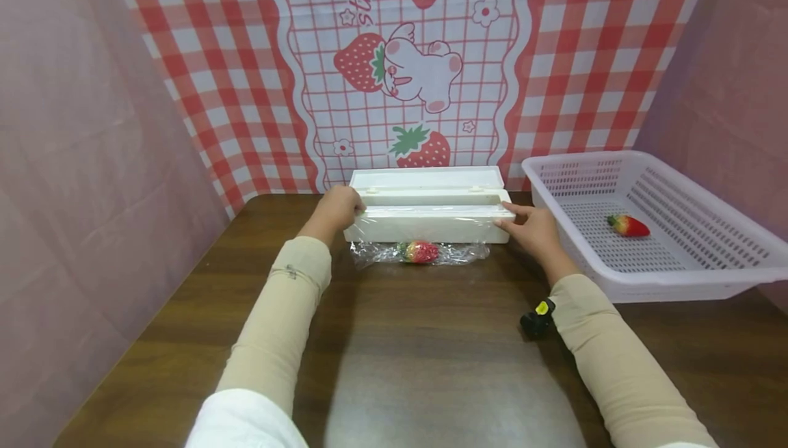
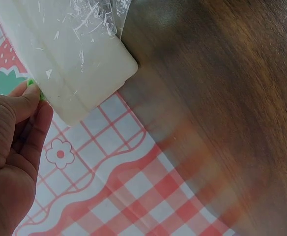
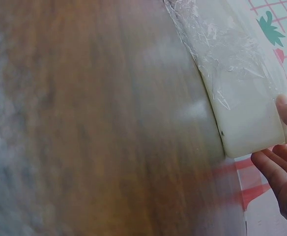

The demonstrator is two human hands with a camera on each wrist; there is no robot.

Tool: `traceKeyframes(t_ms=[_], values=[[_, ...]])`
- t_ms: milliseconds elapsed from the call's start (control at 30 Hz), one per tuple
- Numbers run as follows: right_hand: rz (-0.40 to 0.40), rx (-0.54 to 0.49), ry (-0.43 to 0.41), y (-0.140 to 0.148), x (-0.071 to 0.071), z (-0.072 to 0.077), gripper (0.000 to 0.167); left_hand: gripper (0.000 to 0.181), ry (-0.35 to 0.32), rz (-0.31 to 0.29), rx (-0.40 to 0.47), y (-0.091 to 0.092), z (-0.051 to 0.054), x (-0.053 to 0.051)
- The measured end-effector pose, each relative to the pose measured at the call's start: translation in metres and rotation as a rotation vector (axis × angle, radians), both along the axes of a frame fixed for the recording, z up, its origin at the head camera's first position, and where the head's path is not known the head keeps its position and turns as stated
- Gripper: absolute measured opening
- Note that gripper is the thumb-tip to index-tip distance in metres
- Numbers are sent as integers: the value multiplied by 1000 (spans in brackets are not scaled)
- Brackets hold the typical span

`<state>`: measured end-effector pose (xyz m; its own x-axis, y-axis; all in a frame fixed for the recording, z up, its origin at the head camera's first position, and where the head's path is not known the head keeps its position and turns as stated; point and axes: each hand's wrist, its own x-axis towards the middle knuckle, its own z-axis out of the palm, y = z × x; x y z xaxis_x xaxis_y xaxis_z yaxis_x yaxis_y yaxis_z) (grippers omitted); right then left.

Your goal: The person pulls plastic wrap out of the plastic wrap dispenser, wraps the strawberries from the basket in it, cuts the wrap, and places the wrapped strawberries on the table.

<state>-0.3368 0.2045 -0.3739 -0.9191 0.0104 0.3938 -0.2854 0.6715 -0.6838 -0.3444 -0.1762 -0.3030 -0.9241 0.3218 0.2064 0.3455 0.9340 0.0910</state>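
A white plastic wrap dispenser [image 1: 425,228] stands at the back of the table with its lid [image 1: 427,178] raised. Clear plastic wrap hangs over its front. On the table just before it lies a red strawberry [image 1: 422,252] wrapped in clear film [image 1: 458,254]. My left hand [image 1: 335,214] is at the dispenser's left end, pinching a small green slider [image 2: 30,82] at the top edge between thumb and forefinger. At the other end my right hand [image 1: 534,230] grips the corner, thumb [image 3: 283,104] on the top edge and fingertips [image 3: 261,160] against the end wall.
To the right stands a white perforated basket [image 1: 671,282] with one unwrapped strawberry [image 1: 629,226] in it. A strawberry-patterned checked cloth [image 1: 234,58] hangs behind the brown wooden table [image 1: 443,359]. A black wrist camera [image 1: 537,320] sits by my right sleeve.
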Motion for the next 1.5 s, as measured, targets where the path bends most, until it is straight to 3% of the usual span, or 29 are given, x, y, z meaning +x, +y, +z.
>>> traceKeyframes(t_ms=[233,667,933,1200,1500], values=[[6,-20,-21,1,1,0,52,34,-10,4,12,-1,0,1],[5,-20,-28,3,-1,0,54,31,65,-36,2,-13,0,1],[5,-11,-37,3,-1,-1,54,28,2,5,2,-15,2,1],[7,-18,-10,3,-1,0,52,20,77,-28,-30,-23,1,-3],[32,-23,13,3,0,-1,50,24,74,-12,-18,-24,0,-1]])
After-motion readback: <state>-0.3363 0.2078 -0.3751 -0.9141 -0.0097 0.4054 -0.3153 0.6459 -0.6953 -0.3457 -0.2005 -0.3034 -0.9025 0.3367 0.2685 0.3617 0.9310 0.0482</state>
